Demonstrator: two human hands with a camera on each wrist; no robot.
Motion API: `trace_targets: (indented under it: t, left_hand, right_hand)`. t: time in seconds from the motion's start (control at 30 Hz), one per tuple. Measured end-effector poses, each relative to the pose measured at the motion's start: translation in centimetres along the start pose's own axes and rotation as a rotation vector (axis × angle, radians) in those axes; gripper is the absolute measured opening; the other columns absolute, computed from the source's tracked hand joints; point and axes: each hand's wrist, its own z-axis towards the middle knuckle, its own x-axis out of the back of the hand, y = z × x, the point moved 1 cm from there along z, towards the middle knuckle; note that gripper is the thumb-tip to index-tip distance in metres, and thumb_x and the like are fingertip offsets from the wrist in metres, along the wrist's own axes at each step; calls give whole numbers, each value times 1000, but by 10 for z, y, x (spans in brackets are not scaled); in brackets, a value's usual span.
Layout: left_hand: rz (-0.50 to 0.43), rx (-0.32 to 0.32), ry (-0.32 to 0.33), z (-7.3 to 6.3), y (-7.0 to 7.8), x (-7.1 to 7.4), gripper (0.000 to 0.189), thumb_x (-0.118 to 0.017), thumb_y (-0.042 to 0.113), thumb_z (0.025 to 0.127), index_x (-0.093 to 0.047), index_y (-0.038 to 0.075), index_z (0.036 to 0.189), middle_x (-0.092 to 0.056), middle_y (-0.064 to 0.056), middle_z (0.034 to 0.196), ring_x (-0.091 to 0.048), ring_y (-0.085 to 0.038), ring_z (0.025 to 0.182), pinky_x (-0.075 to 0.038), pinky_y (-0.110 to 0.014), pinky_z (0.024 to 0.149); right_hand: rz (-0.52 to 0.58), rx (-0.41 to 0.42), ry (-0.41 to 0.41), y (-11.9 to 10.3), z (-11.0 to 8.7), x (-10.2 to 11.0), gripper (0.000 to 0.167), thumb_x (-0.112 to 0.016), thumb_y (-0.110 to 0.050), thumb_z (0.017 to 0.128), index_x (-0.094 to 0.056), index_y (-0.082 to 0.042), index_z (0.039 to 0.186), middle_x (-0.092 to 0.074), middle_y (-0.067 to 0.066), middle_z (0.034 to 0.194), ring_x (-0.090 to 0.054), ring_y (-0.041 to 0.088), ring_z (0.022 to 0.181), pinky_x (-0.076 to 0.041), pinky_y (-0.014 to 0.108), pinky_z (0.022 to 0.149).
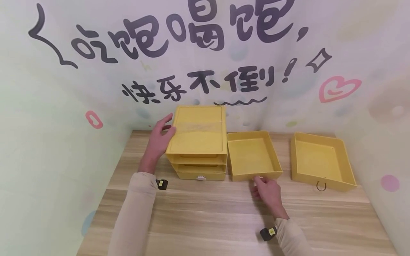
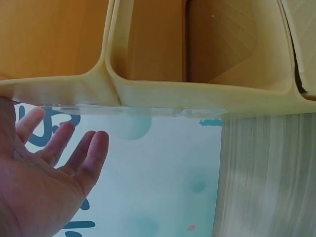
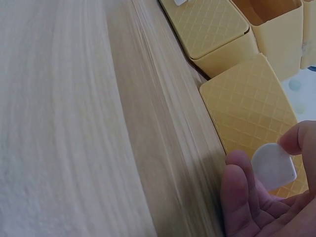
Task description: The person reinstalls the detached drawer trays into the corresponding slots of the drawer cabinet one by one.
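Observation:
A yellow drawer cabinet [image 1: 196, 144] stands at the back, with two open slots above a closed bottom drawer [image 1: 189, 175]. My left hand [image 1: 159, 139] rests against the cabinet's left side, thumb near its top edge; in the left wrist view its fingers are spread and loosely extended. Just right of the cabinet, a yellow drawer [image 1: 253, 156] lies on the table, its inside bare. At that drawer's front, my right hand [image 1: 269, 192] pinches a white rounded knob [image 3: 273, 165] between thumb and fingers. The drawer's quilted front shows in the right wrist view.
Farther right lies a second loose yellow drawer [image 1: 317, 160] with a dark ring-shaped handle [image 1: 321, 186]. The wooden table [image 1: 205, 217] meets printed white walls at the back and both sides. Clear tape [image 1: 198, 127] crosses the cabinet's top.

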Motion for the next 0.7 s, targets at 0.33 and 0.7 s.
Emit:
trace_targets:
  t: [0.33, 0.7]
  left_hand:
    - [25, -70, 83, 1, -17, -3, 52, -53, 31, 102, -44, 33, 154, -39, 1, 160, -44, -29, 141, -43, -52, 114]
    - [42, -126, 147, -6, -17, -10, 49, -50, 19, 100, -53, 22, 149, -40, -10, 156, -43, -31, 135, -42, -50, 114]
  right_hand:
    - [12, -11, 13, -2, -1, 8, 42, -50, -33, 95, -68, 3, 105, -75, 10, 74, -68, 13, 56, -57, 30, 55]
    - [-13, -5, 33, -1, -1, 16, 47, -49, -34, 96, -70, 5, 110, -75, 8, 73, -68, 12, 56, -56, 28, 54]
